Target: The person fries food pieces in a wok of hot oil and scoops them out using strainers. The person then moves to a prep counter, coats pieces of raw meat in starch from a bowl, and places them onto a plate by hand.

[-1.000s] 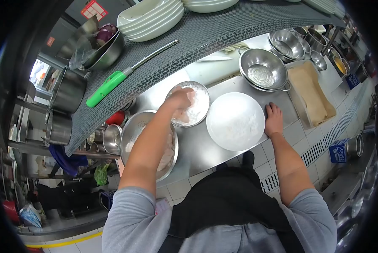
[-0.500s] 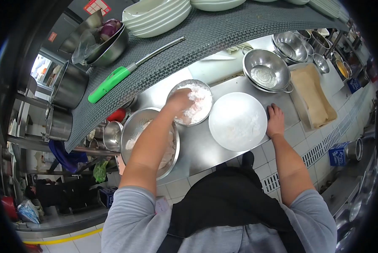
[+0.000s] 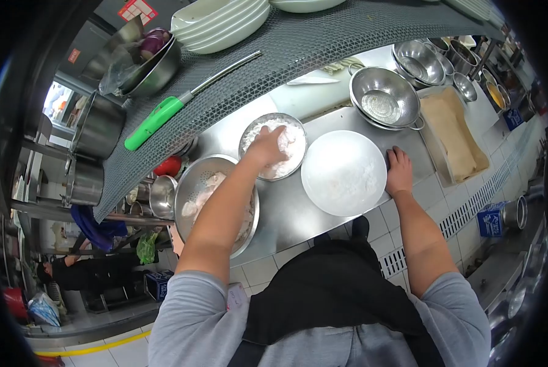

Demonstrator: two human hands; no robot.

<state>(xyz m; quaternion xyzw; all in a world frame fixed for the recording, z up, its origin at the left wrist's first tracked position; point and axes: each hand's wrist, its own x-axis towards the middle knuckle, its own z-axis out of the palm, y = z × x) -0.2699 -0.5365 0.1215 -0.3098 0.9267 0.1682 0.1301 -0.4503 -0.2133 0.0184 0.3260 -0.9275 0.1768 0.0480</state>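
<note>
head view, which i follow from far: the left hand point(image 3: 266, 147) is in the white powder point(image 3: 296, 144), its fingers bent and partly spread; i cannot tell if they grip something beneath. the powder lies in a steel bowl point(image 3: 244, 136), so a wrist pressing on the rim could, i think, tip it and spill. the right hand point(image 3: 399, 172) rests with loose, extended fingers at the edge of the counter point(image 3: 280, 214), holding nothing that i see, just beside a white bowl point(image 3: 329, 156). this bowl seems very near the edge, perhaps over it; a careless push may drop it. below the left forearm, a colander point(image 3: 195, 183) contains pale pieces point(image 3: 191, 210); a low elbow could catch it.
</note>
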